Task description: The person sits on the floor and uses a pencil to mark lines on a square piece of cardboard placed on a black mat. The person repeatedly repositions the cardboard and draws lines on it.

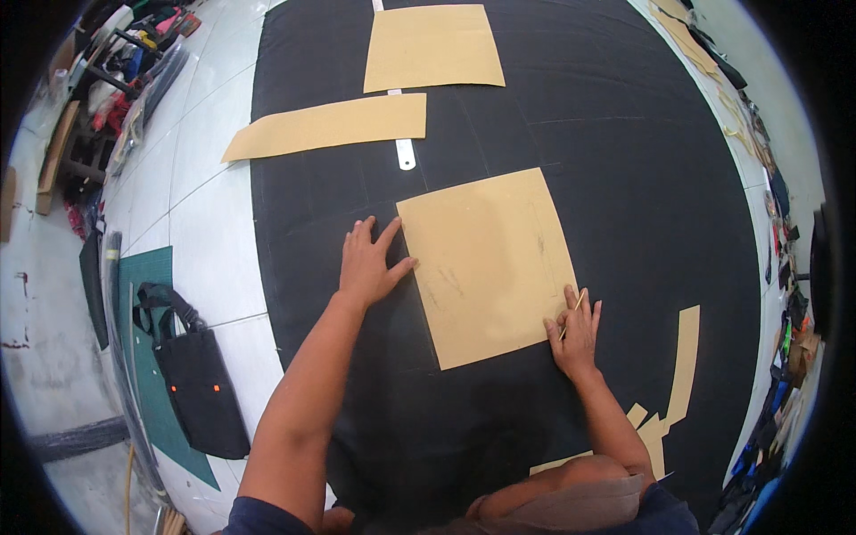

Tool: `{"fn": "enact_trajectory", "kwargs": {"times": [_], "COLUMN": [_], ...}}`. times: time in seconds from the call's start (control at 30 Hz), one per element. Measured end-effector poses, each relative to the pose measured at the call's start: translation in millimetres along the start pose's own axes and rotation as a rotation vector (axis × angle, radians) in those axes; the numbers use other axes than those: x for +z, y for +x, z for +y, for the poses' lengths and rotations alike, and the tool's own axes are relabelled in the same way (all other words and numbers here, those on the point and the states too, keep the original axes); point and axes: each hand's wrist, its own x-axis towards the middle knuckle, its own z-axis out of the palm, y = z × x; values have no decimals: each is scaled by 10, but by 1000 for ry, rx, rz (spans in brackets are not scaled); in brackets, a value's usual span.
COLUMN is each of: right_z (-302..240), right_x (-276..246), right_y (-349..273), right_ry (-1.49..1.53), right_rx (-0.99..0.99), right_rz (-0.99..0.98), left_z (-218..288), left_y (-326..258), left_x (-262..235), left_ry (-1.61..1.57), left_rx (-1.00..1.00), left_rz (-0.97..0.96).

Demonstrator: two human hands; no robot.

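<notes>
A tan, roughly square card pattern piece (490,267) lies at a slight tilt on a wide black cloth (615,214). My left hand (367,263) rests at its left edge with fingers spread, thumb and fingertips touching the border. Near the lower right edge, my right hand (576,334) holds a thin, yellowish pencil-like stick (573,312) between its fingers, some of them touching the card. Dark scuffs mark the card's face. Faint straight lines run across the cloth.
Beyond lie a long card strip (339,125), a metal ruler (407,156) partly beneath it, and another card panel (434,49). At right sits a narrow card strip (685,361). On the left, a black bag (201,388) lies over a green cutting mat (147,267) on white tiles.
</notes>
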Motion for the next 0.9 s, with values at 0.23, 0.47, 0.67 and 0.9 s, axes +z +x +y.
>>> {"fn": "enact_trajectory", "kwargs": {"times": [0.23,0.47,0.67,0.9], "right_z": [-5,-11,-11,26], "right_x": [-8,19,28,32], "right_y": [-8,-2,-4,-14], "right_ry": [-38,-38,-37,-49], "right_rx": [-30,-42,-49,-50], "right_rz": [-9,-1,13,27], "left_z": [55,-75,-80,-38], "left_y": [124,156,155,152], "left_x": [-17,41,63,41], "left_ry": [51,76,99,62], "left_rx": [-38,-2,5,-15], "left_rz": [-135,-108,-81,-85]}}
